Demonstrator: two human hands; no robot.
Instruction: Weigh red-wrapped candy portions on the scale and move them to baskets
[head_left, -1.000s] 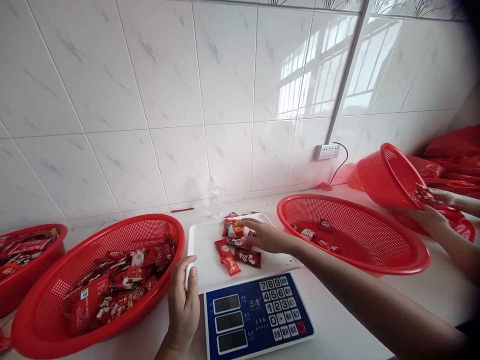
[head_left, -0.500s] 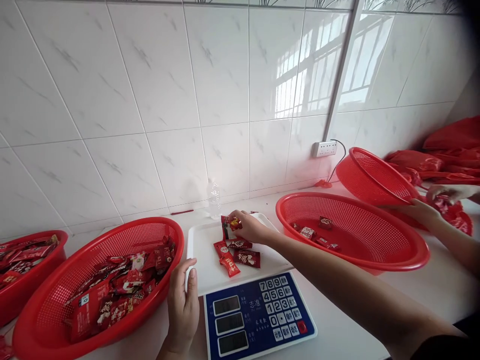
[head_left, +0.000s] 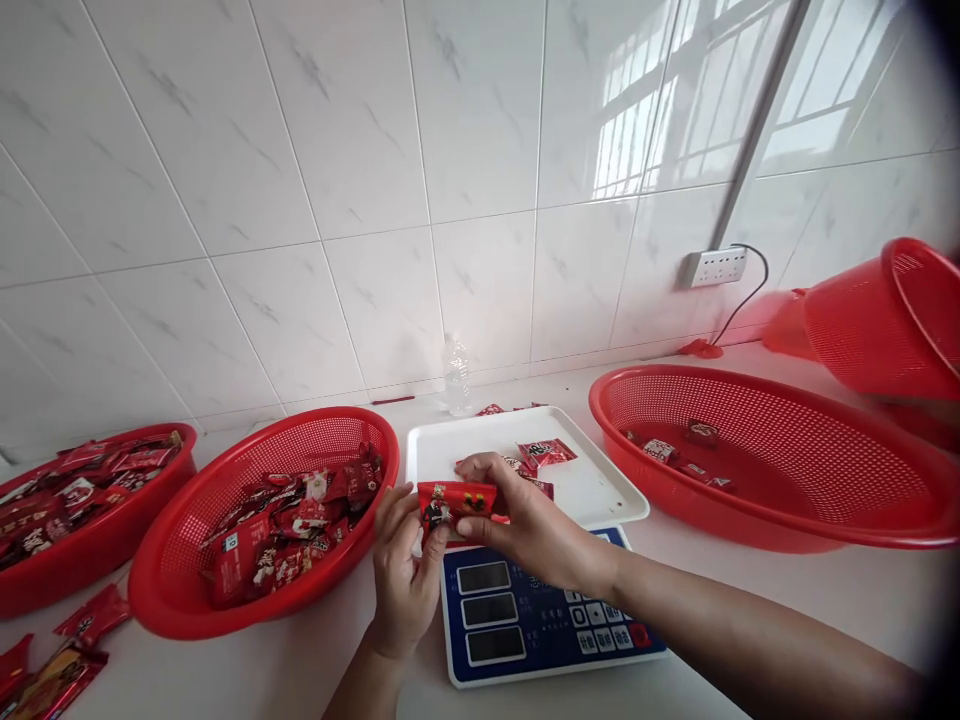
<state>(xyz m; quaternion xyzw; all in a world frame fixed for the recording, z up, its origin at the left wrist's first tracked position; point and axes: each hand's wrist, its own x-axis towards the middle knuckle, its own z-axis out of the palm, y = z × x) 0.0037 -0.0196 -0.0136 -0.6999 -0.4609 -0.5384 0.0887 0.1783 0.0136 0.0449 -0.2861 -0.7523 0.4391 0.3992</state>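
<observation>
My left hand pinches the left end of a red snack packet between thumb and fingers. Closed on the right end of the same packet is my right hand. Both hands are over the front of the white tray of a weighing scale, above its blue display panel. Behind my right hand, another red packet lies on the tray, with more packets partly hidden by the fingers.
Left of the scale stands a red basket of packets, with a second filled basket beyond. On the right, a large red basket holds several packets. A clear bottle stands behind the tray; another basket is tilted at far right.
The view has turned left. My left hand has left the tray's edge for the packet, and my right hand has come back toward me, gripping it. The co-worker's hands are out of view.
</observation>
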